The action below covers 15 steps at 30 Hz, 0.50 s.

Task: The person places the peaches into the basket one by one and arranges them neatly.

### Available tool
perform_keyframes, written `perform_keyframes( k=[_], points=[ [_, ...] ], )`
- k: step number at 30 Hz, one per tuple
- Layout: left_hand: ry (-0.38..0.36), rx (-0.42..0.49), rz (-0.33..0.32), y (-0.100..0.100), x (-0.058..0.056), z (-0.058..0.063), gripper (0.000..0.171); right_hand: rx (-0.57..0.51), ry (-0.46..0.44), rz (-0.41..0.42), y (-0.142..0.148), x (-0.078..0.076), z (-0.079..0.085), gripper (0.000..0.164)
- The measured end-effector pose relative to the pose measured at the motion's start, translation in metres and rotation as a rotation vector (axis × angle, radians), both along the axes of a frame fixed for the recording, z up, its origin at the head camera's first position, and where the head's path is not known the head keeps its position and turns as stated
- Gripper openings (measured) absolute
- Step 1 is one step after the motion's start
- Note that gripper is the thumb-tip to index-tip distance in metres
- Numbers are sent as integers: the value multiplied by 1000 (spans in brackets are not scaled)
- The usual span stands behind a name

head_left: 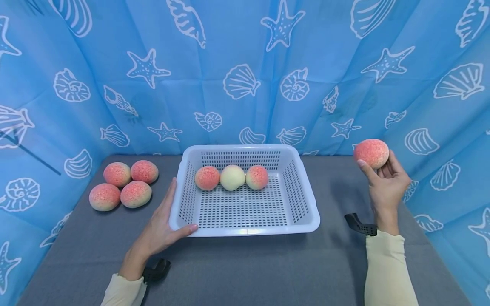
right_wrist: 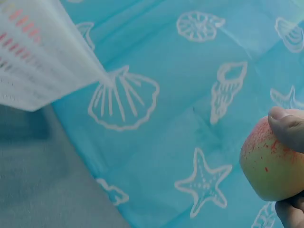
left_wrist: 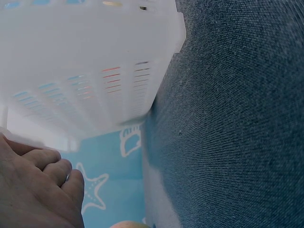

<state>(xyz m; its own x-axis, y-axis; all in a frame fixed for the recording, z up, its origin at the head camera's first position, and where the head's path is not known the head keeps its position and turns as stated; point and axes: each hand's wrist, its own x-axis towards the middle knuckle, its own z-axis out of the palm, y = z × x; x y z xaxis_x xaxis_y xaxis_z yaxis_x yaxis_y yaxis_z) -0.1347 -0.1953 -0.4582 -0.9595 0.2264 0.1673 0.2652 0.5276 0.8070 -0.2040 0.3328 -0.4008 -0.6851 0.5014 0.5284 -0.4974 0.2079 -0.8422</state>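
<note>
My right hand (head_left: 388, 182) holds a pink-red peach (head_left: 371, 153) up in the air, right of the white plastic basket (head_left: 245, 231). In the right wrist view the thumb lies across this peach (right_wrist: 270, 164), whose lower part is pale yellow-green. My left hand (head_left: 160, 229) rests at the basket's front left corner, thumb on the front rim and fingers stretched along the left side. Inside the basket, a reddish peach (head_left: 207, 178), a pale cream peach (head_left: 232, 177) and another reddish peach (head_left: 257, 177) sit in a row toward the back.
Several more peaches (head_left: 135, 194) lie grouped on the grey cloth-covered table (head_left: 245, 272), left of the basket. A blue curtain (head_left: 245, 114) with white shell and starfish prints hangs behind and at both sides. Dark wrist mounts (head_left: 360, 225) sit at the sleeve cuffs.
</note>
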Motion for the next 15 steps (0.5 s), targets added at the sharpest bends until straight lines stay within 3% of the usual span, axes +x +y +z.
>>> perform_keyframes(
  k=[6,15],
  points=[
    [0,-2,0,0,0,0,129,6,-29,52,-18,8,12,73],
    [-5,-7,1,0,0,1,129,107,-90,146,-53,12,18,74]
  ],
)
